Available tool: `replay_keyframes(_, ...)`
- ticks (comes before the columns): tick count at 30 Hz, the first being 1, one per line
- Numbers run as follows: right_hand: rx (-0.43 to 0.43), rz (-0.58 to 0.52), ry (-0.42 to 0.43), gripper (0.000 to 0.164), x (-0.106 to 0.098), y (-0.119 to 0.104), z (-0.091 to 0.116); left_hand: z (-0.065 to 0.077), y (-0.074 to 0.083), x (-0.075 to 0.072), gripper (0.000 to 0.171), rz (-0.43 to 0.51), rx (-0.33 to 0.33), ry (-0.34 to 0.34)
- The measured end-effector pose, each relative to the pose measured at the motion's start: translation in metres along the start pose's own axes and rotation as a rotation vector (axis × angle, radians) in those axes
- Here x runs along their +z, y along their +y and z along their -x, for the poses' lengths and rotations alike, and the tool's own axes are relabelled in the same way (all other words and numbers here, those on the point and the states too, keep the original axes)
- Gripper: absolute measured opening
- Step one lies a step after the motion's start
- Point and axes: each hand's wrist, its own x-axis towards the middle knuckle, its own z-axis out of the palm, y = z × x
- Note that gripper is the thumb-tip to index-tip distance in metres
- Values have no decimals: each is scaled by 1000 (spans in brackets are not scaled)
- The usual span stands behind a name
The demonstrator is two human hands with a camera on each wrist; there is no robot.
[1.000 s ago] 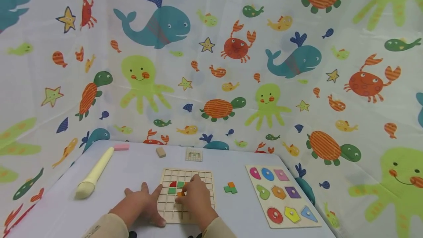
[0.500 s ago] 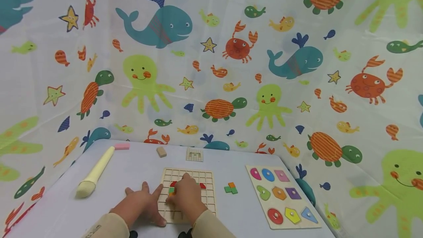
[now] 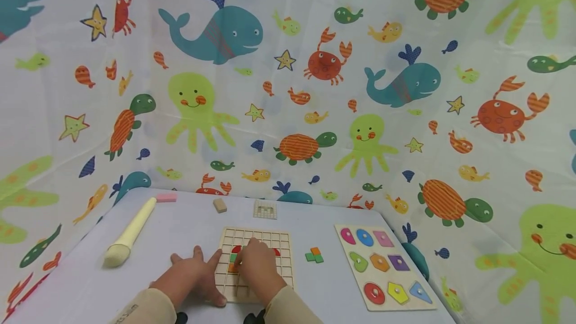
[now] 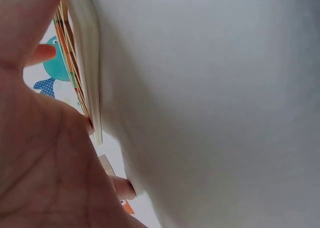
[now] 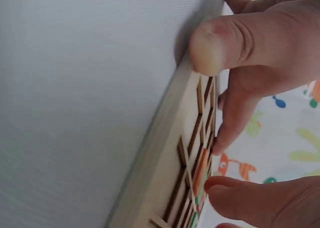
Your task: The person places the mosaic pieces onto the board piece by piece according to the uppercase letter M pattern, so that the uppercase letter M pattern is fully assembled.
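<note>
In the head view, a wooden grid board (image 3: 281, 280) lies on the table with red, green and orange tiles in its middle cells. My left hand (image 3: 191, 274) rests at its left side, fingers spread; in the right wrist view its thumb (image 5: 207, 50) presses the board's edge. Over the middle of the board is my right hand (image 3: 261, 266), its fingertips at the tiles beside an orange tile (image 3: 232, 267). The right wrist view has thumb and finger touching at a green tile; whether they pinch anything is hidden. A red tile (image 3: 276, 252) shows past the right hand.
Loose green and orange tiles (image 3: 314, 255) lie right of the board. Farther right is a shape puzzle board (image 3: 391, 284). A pale yellow cone-shaped object (image 3: 130, 234), a pink block (image 3: 166, 197), a wooden block (image 3: 220, 205) and a small grid card (image 3: 265, 210) lie behind and left.
My right hand has moved left across the board, and the orange tile it held now sits in a cell below the green one. My left hand has stayed in place.
</note>
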Motion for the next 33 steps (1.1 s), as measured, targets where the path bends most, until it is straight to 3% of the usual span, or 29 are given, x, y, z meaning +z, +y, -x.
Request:
replay_keyframes(7, -18, -1, -32, 13, 7, 2, 0, 1, 0, 0, 130, 15, -3, -4)
replay_keyframes(22, -22, -148, -93, 9, 8, 6, 6, -8, -4, 4, 133, 4, 6, -4)
replay_keyframes(29, -37, -229, -37, 27, 16, 16, 15, -3, -3, 3, 131, -9, 19, -2)
replay_keyframes(33, 22, -343, -21, 43, 15, 32, 23, -5, -4, 2, 132, -5, 15, -2)
